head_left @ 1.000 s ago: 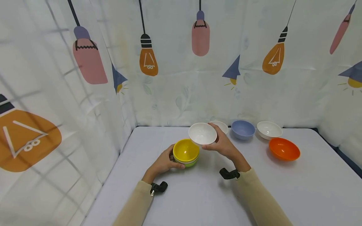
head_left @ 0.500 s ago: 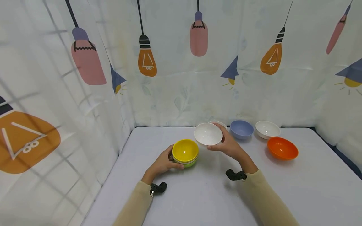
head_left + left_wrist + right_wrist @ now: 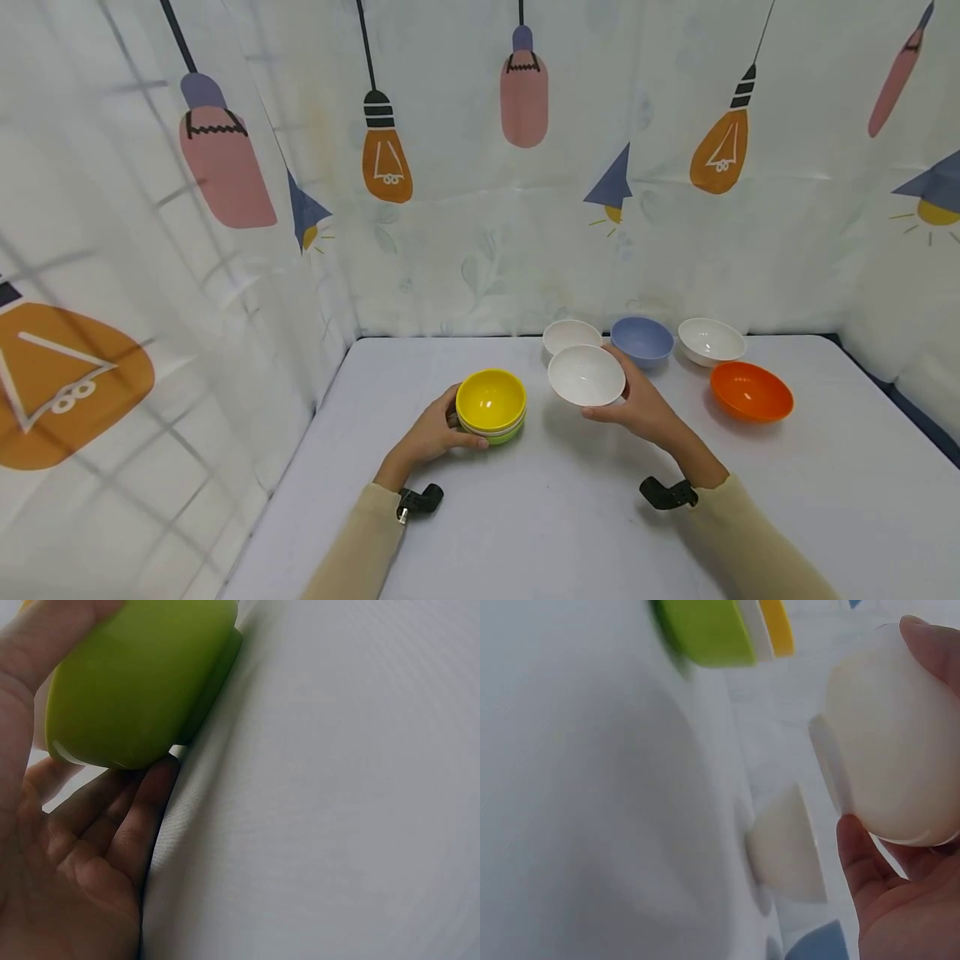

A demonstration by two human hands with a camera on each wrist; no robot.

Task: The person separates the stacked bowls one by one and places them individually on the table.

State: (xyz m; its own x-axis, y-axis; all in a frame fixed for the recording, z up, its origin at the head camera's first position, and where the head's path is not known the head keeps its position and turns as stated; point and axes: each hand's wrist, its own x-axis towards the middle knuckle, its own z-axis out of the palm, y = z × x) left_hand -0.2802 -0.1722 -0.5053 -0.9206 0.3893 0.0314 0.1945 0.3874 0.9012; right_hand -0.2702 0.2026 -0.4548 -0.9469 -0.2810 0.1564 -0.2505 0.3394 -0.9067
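My left hand (image 3: 429,431) grips the side of a small stack of bowls at the middle of the table, thumb in front and fingers behind. A yellow bowl (image 3: 491,400) is on top of it, a white rim shows below, and a green bowl (image 3: 142,682) forms the base on the tabletop. To the right, my right hand (image 3: 643,402) holds a white bowl (image 3: 587,375) by its side, raised above the table with its inside tipped toward me. In the right wrist view the foot of this white bowl (image 3: 900,735) shows, with thumb and fingers round its wall.
Along the back edge stand another white bowl (image 3: 572,335), a blue bowl (image 3: 642,342) and a wider white bowl (image 3: 711,342). An orange bowl (image 3: 752,392) sits in front of them at the right. Patterned curtain (image 3: 480,208) hangs behind the white table (image 3: 525,533).
My right hand has carried the white bowl away from the stack, to the right and slightly toward me, uncovering the white bowl behind it. The left hand stays on the stack.
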